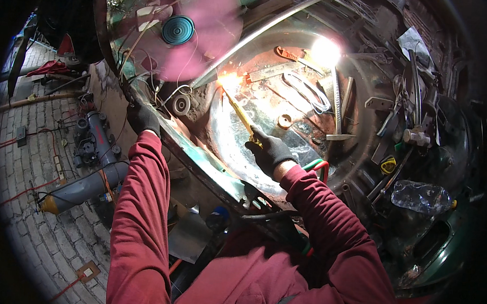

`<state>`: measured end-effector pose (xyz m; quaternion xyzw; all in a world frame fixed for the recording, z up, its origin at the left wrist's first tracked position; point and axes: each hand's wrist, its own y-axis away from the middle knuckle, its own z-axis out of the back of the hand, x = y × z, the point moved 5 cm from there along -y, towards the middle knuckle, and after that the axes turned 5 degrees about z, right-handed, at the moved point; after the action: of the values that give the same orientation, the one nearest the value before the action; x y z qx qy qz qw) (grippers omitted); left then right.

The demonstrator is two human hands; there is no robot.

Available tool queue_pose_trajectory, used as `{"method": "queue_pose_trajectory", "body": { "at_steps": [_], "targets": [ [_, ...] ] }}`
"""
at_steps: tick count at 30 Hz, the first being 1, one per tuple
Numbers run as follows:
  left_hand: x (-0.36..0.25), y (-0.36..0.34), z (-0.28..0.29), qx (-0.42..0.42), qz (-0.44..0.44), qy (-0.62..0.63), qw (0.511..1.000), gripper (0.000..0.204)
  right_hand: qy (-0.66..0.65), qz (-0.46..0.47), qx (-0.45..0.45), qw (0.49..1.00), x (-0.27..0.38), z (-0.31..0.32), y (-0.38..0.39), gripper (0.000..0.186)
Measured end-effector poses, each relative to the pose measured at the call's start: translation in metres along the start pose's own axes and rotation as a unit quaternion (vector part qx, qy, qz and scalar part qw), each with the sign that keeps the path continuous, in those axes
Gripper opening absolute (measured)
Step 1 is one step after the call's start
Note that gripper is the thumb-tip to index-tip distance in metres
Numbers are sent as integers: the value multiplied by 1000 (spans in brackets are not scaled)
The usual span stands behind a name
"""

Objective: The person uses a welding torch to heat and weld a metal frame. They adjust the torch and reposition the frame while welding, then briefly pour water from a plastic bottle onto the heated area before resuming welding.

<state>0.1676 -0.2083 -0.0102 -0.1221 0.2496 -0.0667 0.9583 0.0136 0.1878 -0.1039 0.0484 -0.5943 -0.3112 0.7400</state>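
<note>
My right hand, in a dark glove, is closed round a brass-coloured gas torch. Red and green hoses show by that wrist. Bright orange flame and sparks glow at the torch tip, against the rim of a round well in a rusty car body. Also gloved, my left hand grips the edge of the green body panel; its fingertips are partly hidden. Near it are thin loose wires and a small round wheel-like part.
A fan with blurred pink blades spins close to my left hand. In the well lie a hammer, a coiled white cable and a small ring. Tools and a plastic bottle crowd the right. A grey cylinder lies on bricks.
</note>
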Motion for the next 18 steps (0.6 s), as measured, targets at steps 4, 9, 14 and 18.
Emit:
{"method": "queue_pose_trajectory", "body": {
  "at_steps": [4, 9, 14, 18],
  "targets": [
    [33, -22, -4, -29, -62, -48, 996, 69, -4, 6, -2, 1000, 2, -3, 0, 56],
    [20, -14, -7, 9, 1, -37, 999, 68, -8, -10, 0, 1000, -1, -1, 0, 55],
    [16, -13, -3, 16, -12, -32, 999, 68, -7, 6, -31, 999, -8, -6, -2, 56],
    [23, -16, -7, 17, -16, -26, 999, 67, -3, 5, -31, 1000, -7, -6, -1, 56]
  ]
}}
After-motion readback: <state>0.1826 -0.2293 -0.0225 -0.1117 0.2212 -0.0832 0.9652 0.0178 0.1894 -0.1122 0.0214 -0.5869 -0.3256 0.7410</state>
